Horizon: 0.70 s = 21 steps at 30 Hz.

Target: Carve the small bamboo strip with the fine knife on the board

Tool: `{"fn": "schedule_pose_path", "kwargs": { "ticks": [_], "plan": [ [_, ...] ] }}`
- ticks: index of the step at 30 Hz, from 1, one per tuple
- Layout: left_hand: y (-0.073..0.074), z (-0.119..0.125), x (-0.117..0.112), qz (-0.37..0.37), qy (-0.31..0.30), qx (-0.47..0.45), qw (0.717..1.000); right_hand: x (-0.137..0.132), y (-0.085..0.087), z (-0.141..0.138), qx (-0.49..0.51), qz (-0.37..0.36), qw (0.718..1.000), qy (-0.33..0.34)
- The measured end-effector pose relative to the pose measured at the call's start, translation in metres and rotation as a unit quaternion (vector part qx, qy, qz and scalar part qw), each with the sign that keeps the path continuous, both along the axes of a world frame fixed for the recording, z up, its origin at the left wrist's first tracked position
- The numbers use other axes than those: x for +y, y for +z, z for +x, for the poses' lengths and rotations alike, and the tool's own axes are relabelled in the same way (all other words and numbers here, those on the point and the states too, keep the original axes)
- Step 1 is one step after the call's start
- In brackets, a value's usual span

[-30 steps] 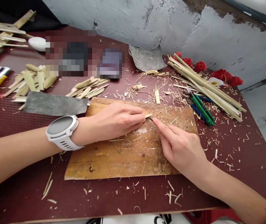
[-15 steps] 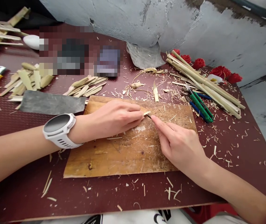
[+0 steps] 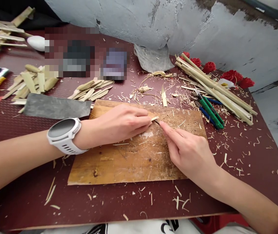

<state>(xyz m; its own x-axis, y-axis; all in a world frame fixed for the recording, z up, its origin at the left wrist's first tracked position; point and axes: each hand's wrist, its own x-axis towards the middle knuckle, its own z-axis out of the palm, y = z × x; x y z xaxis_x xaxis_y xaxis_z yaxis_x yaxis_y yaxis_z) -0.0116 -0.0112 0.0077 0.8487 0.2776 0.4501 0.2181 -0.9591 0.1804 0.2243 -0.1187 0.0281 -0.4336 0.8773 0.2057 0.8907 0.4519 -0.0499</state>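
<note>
Left hand (image 3: 129,125): we see it palm down over the board (image 3: 124,167), its fingertips closed on a small pale piece of wood (image 3: 155,119), whose free end juts toward the right hand (image 3: 190,151). The right hand grasps a thin dark tool (image 3: 157,123), forefinger stretched along it; most of the tool is hidden in the fist. We find the tool's tip at the piece of wood, between the hands, though we cannot tell whether tip and wood touch. A white watch (image 3: 64,130) circles the wrist behind the left hand. Beyond that wrist we note a grey strip (image 3: 56,106) and, past it, two heaps of pale slats (image 3: 90,91). Straight ahead of the hands, shavings (image 3: 189,101) litter the table (image 3: 104,208) around a pointed sliver (image 3: 163,97). Ahead and to the right of the right hand lies a green cutter (image 3: 211,112), near a bundle of sticks (image 3: 217,89), with red flowers (image 3: 231,76) behind it. We see further shavings to the right of the right hand.
</note>
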Motion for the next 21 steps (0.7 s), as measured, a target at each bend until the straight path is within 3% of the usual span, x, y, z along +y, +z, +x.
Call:
{"fn": "schedule_pose_path", "kwargs": {
  "ticks": [15, 21],
  "plan": [
    [-0.0013, -0.0015, 0.0016, -0.013, 0.011, -0.012, 1.0, 0.0019, -0.0025, -0.0002, 0.0, 0.012, 1.0, 0.001],
    [0.0017, -0.0005, 0.0026, -0.008, 0.001, -0.009, 1.0, 0.0031, -0.0001, -0.004, -0.02, -0.021, 0.999, -0.017]
  ]
}}
